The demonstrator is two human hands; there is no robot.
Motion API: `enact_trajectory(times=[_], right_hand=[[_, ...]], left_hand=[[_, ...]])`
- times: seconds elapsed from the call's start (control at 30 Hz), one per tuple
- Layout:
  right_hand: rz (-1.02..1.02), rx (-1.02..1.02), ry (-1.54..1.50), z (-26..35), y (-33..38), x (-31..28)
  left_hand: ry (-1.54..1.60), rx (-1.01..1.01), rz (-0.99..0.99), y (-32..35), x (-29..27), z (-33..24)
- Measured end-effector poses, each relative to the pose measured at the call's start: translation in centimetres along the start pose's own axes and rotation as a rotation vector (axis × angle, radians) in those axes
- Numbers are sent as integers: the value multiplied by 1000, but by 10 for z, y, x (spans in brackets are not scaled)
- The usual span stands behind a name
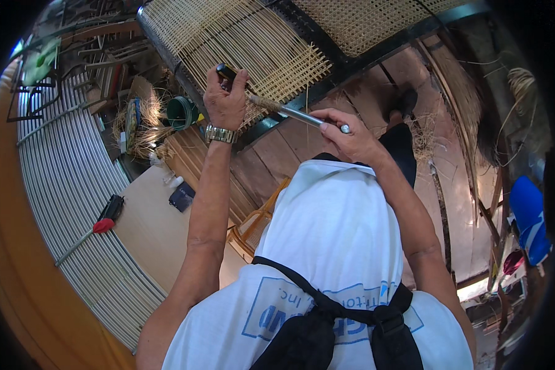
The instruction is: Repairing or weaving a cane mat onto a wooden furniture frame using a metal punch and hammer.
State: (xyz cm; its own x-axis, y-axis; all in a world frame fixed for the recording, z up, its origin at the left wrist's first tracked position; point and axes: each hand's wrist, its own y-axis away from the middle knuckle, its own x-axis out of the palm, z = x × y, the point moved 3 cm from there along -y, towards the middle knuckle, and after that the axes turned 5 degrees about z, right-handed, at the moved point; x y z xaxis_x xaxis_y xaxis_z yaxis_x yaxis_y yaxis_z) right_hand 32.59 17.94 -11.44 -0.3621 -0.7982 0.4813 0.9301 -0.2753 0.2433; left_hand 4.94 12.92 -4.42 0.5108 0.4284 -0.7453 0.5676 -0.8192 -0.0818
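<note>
My left hand (226, 106), with a metal-banded watch (221, 134) on its wrist, is closed around a black-handled tool (226, 72) at the edge of a woven cane panel (290, 71). My right hand (349, 137) has its fingers curled about the lower end of a silvery metal rod (302, 115). A tan, worn section covers the rod's other end, beside my left hand. Whether rod and black handle are one tool, I cannot tell. Loose strand ends stick out along the panel's near edge, set in a dark frame (339, 65).
A bundle of pale rods (74, 203) lies at left, with a red-headed tool (103, 226) on it. A wooden board (151, 209), green bucket (182, 113) and cane scraps (145, 92) are nearby. A blue object (529, 216) is at far right. Planks (283, 154) form the floor.
</note>
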Motion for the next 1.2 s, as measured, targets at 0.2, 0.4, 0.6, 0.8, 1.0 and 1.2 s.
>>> enact_trajectory(times=[0.2, 0.4, 0.6, 0.8, 1.0, 1.2], right_hand=[[-193, 6, -190, -10, 19, -15], [-359, 64, -218, -13, 4, -24], [-308, 14, -332, -13, 5, -23], [-278, 45, -227, -7, 13, -11], [-361, -93, -239, 6, 35, -18], [-416, -44, -368, -10, 73, -62]], left_hand=[[9, -17, -18, -12, -1, 2], [-127, 15, 219, -31, 15, -10], [-4, 72, 176, -35, 8, -4], [-12, 40, 200, -13, 16, 2], [74, 4, 62, -8, -17, 1], [558, -113, -258, -5, -47, 43]])
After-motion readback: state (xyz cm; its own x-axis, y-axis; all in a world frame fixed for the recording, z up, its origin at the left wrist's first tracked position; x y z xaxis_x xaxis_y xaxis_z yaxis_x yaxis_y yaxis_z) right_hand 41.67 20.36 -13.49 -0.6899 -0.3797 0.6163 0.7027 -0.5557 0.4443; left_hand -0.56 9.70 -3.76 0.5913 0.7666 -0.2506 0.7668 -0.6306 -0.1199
